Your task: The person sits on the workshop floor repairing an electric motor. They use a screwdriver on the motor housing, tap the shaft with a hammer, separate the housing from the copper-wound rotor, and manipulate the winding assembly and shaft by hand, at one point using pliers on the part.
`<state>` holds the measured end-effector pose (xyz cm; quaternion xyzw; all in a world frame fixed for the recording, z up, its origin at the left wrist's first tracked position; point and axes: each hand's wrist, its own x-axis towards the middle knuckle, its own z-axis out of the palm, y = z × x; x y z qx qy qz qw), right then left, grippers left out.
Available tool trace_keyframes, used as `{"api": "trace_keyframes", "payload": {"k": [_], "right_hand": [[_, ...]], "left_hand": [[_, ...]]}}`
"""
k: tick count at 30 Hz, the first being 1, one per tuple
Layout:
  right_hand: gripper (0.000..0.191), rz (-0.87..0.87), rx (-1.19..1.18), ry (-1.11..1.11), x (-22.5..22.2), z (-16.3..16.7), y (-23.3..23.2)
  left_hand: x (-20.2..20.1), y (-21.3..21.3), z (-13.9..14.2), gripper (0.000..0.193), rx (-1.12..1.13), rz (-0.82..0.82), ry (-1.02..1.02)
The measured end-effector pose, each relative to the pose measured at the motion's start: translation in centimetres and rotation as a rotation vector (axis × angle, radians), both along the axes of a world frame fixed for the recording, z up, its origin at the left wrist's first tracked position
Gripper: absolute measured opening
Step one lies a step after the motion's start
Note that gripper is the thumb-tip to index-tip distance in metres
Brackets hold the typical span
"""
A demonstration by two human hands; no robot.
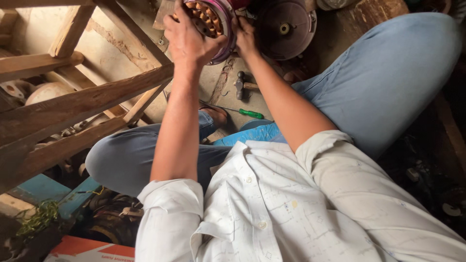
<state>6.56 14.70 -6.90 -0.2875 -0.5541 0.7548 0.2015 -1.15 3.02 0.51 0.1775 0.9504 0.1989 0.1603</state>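
Two hands on one motor stator (209, 19), far centre of the head view, held off the floor. Stator: round, purple rim, copper coils showing. Left hand (187, 41): fingers curled over the stator's left edge, gripping it. Right hand (245, 36): fingers wrapped on the stator's right edge, tips hidden behind it. Dark round cover (285, 26): just right of the stator. Hammer (241, 85): on the floor, nearer, between the forearms. Green-handled screwdriver (245, 113): floor, just near of the hammer. Wooden frame (82, 97): left. Blue-trousered knees: left and right.
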Motion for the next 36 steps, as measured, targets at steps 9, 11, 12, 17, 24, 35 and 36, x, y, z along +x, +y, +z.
{"api": "trace_keyframes", "payload": {"k": [9,11,12,17,24,35,36], "right_hand": [[0.033,0.067,-0.077,-0.224,1.5,1.2,0.7],[0.034,0.111,-0.281,-0.332,1.2,1.8,1.0],[0.035,0.103,-0.28,-0.356,1.0,2.0,1.1],[0.034,0.061,-0.329,-0.492,1.0,1.3,1.1],[0.041,0.007,-0.179,-0.042,0.4,-0.9,0.6],[0.023,-0.113,-0.011,-0.058,-1.1,10.8,4.0],[0.022,-0.065,0.002,0.008,-1.0,12.9,3.9]], "left_hand": [[-2.6,-3.6,2.9,0.087,0.788,0.203,-0.354],[-1.0,-6.3,4.0,0.075,1.054,0.507,-0.727],[0.5,-7.8,4.6,0.063,1.241,0.531,-0.789],[5.7,-11.2,5.2,0.058,1.925,0.545,-0.936],[8.3,-9.6,6.8,0.069,2.276,0.37,-1.146],[7.8,-8.3,8.1,0.093,2.25,0.355,-1.458],[7.4,-8.1,8.6,0.101,2.286,0.045,-1.581]]}}
